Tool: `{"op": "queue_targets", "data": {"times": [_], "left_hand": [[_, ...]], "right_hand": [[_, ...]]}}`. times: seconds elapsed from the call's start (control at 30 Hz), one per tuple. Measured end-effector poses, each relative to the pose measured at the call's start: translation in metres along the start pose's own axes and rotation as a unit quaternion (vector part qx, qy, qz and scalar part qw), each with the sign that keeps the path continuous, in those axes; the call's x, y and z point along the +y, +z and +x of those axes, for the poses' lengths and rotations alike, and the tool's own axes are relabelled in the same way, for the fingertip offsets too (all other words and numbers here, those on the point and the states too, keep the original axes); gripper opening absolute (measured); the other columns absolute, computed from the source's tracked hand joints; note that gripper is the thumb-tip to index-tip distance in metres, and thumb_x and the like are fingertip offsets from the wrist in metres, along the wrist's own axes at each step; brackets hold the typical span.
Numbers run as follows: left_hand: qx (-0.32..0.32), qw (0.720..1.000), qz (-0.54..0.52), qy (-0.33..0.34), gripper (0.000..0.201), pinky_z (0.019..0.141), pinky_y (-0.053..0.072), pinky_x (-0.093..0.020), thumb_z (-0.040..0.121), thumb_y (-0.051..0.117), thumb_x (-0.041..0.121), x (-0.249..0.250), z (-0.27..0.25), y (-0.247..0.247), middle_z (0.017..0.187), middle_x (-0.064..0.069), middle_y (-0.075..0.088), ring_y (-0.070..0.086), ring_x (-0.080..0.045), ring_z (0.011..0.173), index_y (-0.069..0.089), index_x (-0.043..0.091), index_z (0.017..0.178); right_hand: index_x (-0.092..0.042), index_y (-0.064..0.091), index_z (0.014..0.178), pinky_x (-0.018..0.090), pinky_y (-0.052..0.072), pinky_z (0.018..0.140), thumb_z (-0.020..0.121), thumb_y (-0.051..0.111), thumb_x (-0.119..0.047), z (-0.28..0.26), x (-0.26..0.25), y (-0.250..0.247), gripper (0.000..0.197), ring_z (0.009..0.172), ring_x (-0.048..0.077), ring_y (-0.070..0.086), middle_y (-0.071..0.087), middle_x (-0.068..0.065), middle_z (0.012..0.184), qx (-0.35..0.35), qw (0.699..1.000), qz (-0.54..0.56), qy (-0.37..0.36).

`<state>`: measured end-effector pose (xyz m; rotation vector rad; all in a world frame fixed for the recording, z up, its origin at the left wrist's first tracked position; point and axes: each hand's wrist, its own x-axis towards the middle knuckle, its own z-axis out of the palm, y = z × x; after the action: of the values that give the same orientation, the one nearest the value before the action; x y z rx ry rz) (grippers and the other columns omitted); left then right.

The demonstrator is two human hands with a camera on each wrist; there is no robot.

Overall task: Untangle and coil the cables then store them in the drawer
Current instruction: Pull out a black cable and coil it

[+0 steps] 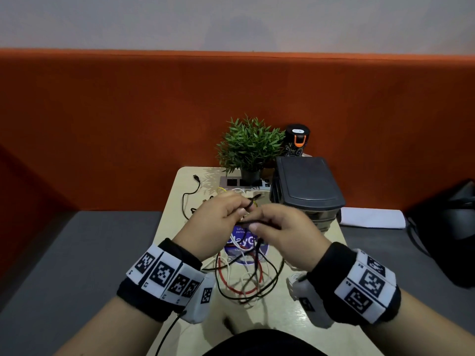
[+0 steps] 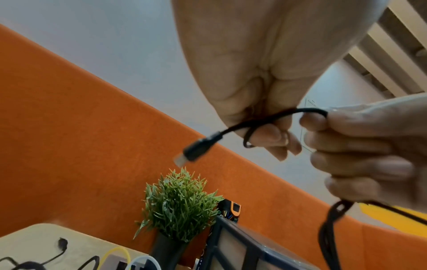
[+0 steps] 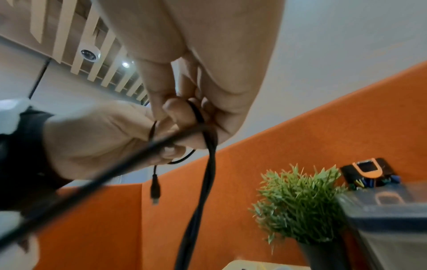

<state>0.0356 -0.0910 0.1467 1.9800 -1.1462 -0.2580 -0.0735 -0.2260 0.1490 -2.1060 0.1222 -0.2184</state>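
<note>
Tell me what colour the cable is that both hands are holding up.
Black. The cable shows best in the left wrist view.

The table (image 1: 169, 227) carries a potted plant (image 1: 250, 147) at its rear centre. A drawer unit (image 1: 307, 186) stands right of the plant, with a bottle (image 1: 297, 140) behind the unit. A power strip (image 1: 245, 182) lies at the plant's base. Tangled cables (image 1: 244, 276) lie at the front centre, below both hands, left hand (image 1: 216, 222) and right hand (image 1: 288, 235), raised above the table.

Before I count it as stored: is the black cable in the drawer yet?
Out. Both the left hand and right hand hold the black cable above the table, its plug dangling free.
</note>
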Motion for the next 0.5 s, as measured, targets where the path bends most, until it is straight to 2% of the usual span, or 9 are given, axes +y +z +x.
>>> {"op": "queue_targets", "data": {"times": [0.07, 0.1, 0.2, 0.27, 0.33, 0.5], "left_hand": [[-0.012, 0.999, -0.051, -0.013, 0.019, 0.067, 0.038, -0.019, 0.096, 0.048, 0.008, 0.002, -0.004, 0.002, 0.079, 0.013, 0.061, 0.052, -0.002, 0.075, 0.066, 0.016, 0.096], [-0.014, 0.996, -0.083, -0.022, 0.022, 0.063, 0.037, -0.016, 0.097, 0.047, 0.006, 0.004, -0.005, 0.002, 0.072, 0.014, 0.06, 0.05, 0.0, 0.068, 0.065, 0.018, 0.093], [-0.014, 0.978, -0.203, -0.041, 0.028, 0.057, 0.035, -0.013, 0.099, 0.04, 0.006, 0.011, -0.007, 0.001, 0.059, 0.007, 0.054, 0.046, -0.003, 0.057, 0.064, 0.019, 0.091], [-0.02, 0.958, -0.285, -0.032, 0.028, 0.053, 0.031, -0.016, 0.097, 0.037, 0.011, 0.014, -0.008, -0.001, 0.056, -0.002, 0.043, 0.038, -0.008, 0.053, 0.065, 0.01, 0.094], [-0.032, 0.943, -0.329, -0.036, 0.03, 0.05, 0.029, -0.017, 0.096, 0.036, 0.013, 0.016, -0.007, -0.002, 0.055, -0.004, 0.035, 0.032, -0.01, 0.051, 0.063, 0.0, 0.096], [-0.037, 0.905, -0.423, -0.04, 0.041, 0.046, 0.026, -0.017, 0.094, 0.037, 0.029, 0.022, -0.006, -0.006, 0.05, 0.005, 0.036, 0.028, -0.01, 0.046, 0.061, -0.003, 0.088]], "right_hand": [[-0.022, 0.071, 0.086, 0.03, 0.053, 0.077, 0.083, 0.069, -0.007, 0.002, -0.004, -0.007, 0.015, 0.081, 0.01, 0.064, 0.069, -0.003, 0.083, 0.04, 0.999, 0.027, -0.025], [-0.023, 0.07, 0.082, 0.029, 0.054, 0.075, 0.081, 0.071, -0.004, 0.003, -0.007, -0.009, 0.019, 0.079, 0.012, 0.066, 0.07, 0.001, 0.083, 0.054, 0.996, 0.063, -0.033], [-0.03, 0.065, 0.076, 0.027, 0.05, 0.067, 0.077, 0.074, -0.002, 0.008, -0.009, -0.018, 0.03, 0.073, 0.018, 0.062, 0.065, 0.003, 0.079, 0.113, 0.988, 0.07, -0.083], [-0.031, 0.063, 0.076, 0.022, 0.047, 0.067, 0.076, 0.076, -0.004, 0.011, -0.01, -0.024, 0.03, 0.074, 0.013, 0.059, 0.062, -0.002, 0.079, 0.147, 0.982, 0.036, -0.115], [-0.028, 0.063, 0.077, 0.013, 0.043, 0.067, 0.076, 0.076, -0.005, 0.012, -0.01, -0.026, 0.026, 0.075, 0.006, 0.057, 0.061, -0.005, 0.079, 0.169, 0.976, 0.017, -0.137], [-0.028, 0.068, 0.077, 0.011, 0.043, 0.07, 0.078, 0.074, -0.018, 0.012, -0.007, -0.021, 0.011, 0.077, 0.004, 0.058, 0.063, -0.005, 0.079, 0.174, 0.976, 0.06, -0.119]]}}
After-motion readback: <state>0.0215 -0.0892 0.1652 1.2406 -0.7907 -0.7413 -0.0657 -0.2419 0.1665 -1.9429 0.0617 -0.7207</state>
